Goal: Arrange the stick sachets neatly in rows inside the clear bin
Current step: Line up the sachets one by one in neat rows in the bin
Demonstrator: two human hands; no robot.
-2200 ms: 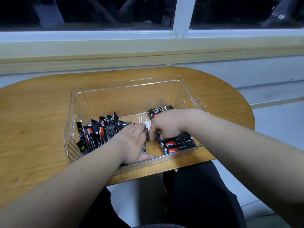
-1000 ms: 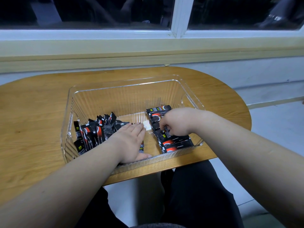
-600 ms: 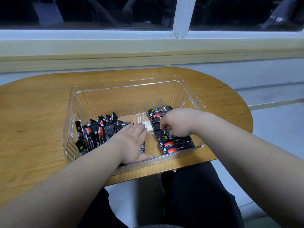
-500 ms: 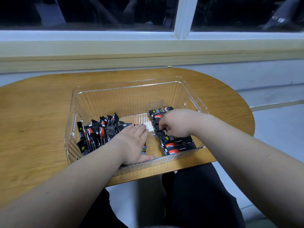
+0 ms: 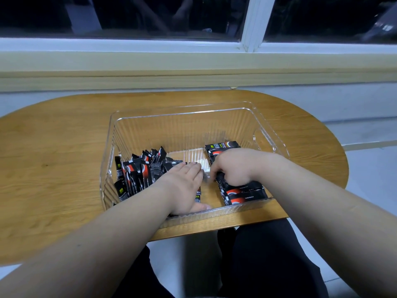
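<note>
A clear ribbed bin [image 5: 182, 117] stands on the wooden table [image 5: 53, 160]. On its left side a loose heap of black and red stick sachets [image 5: 139, 171] leans upright. My left hand [image 5: 184, 188] lies flat with straight fingers over the near part of that heap. Along the right side a flat row of sachets [image 5: 242, 194] runs from front to back. My right hand [image 5: 232, 166] sits on the middle of the row, its fingers curled round a sachet there; the sachets beneath it are hidden.
The bin's floor between heap and row shows bare plastic [image 5: 189, 155]. A window sill [image 5: 193, 67] runs behind the table. The table's rounded front edge [image 5: 214, 226] is right below the bin, with my dark-clothed legs [image 5: 257, 265] under it.
My right hand shifted slightly along the right-hand row, first toward the back, then a little nearer and leftward. My left hand stayed flat on the heap.
</note>
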